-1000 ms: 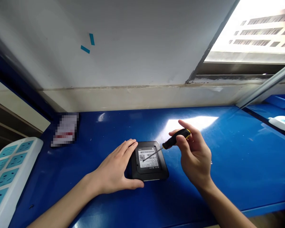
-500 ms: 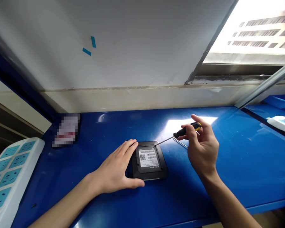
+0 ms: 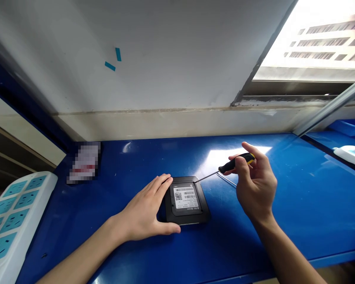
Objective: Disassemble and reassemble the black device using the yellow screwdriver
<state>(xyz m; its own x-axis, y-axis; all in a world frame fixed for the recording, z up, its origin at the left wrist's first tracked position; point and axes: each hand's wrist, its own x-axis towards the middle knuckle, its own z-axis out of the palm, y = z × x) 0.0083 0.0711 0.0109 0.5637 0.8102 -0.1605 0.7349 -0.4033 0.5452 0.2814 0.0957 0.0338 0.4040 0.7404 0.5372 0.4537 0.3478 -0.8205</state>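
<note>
A flat black square device (image 3: pixel 204 211), with a white label (image 3: pixel 185 197) bearing a QR code and barcodes, lies on the blue tabletop (image 3: pixel 130 157). Along its left side, my left hand (image 3: pixel 144 211) grips it, fingers at the far left corner and thumb by the near edge. My right hand (image 3: pixel 256 187) is closed around the black and yellow handle of a screwdriver (image 3: pixel 236 163). The screwdriver slants down to the left, its tip at the device's far right corner. Whether the tip sits in a screw is too small to tell.
A white power strip (image 3: pixel 37 225) with turquoise sockets stands at the left. Farther back lies a blurred-out packet (image 3: pixel 84 163). A wall (image 3: pixel 165 59) closes off the back of the table, and a blue tray (image 3: pixel 350 127) is at the far right.
My right hand and the screwdriver handle have shifted slightly to the right, while the tip stays at the same corner. The left hand keeps its hold on the device.
</note>
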